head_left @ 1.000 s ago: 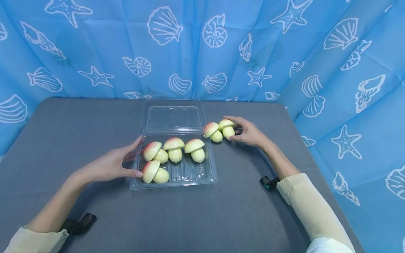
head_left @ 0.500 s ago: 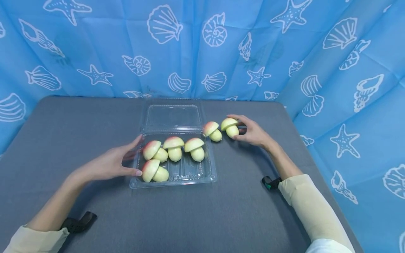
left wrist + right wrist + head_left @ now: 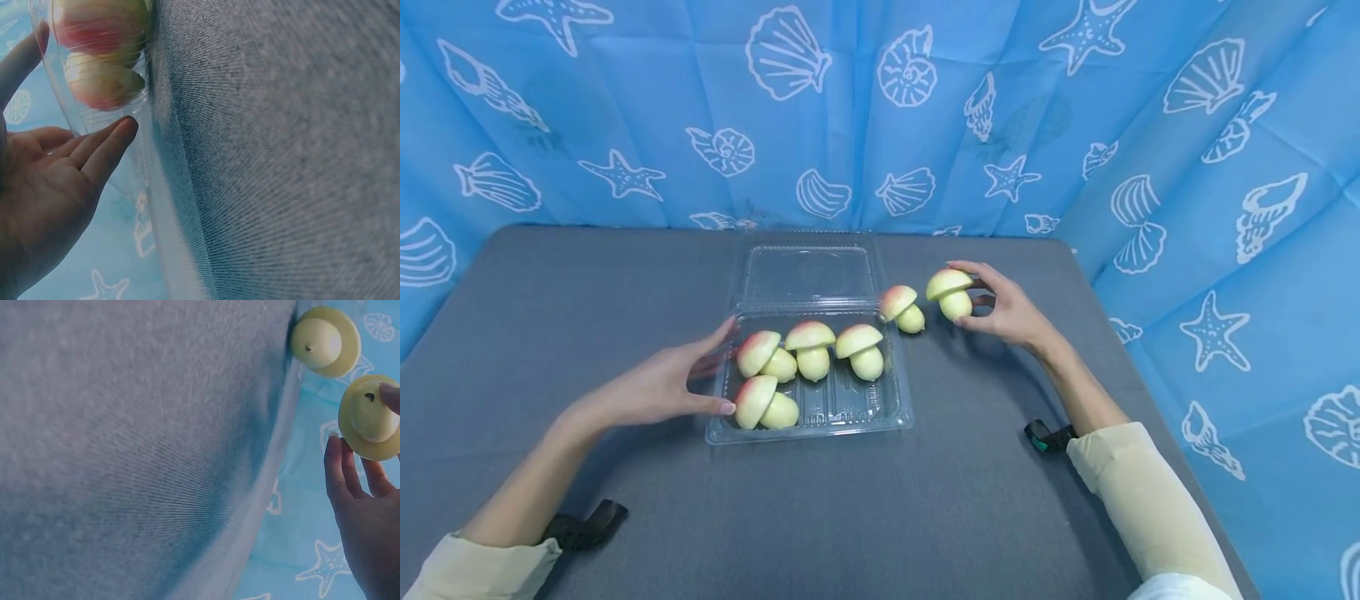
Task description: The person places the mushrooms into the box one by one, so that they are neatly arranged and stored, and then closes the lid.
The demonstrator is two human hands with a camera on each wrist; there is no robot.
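– When looking at the right hand, please tell.
– Holds one mushroom, pinched between thumb and fingers, above the table, near another mushroom.
– And about the left hand?
– Spreads thumb and fingers beside the clear box, with four more mushrooms inside; cannot tell if touching it.

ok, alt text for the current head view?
A right hand holds a pale yellow-green mushroom-shaped piece beside an open clear plastic box with four similar pieces inside. The left hand is spread at the box's left side; one more similar piece sits by the box's right edge on a grey table, before a blue seashell-print curtain.
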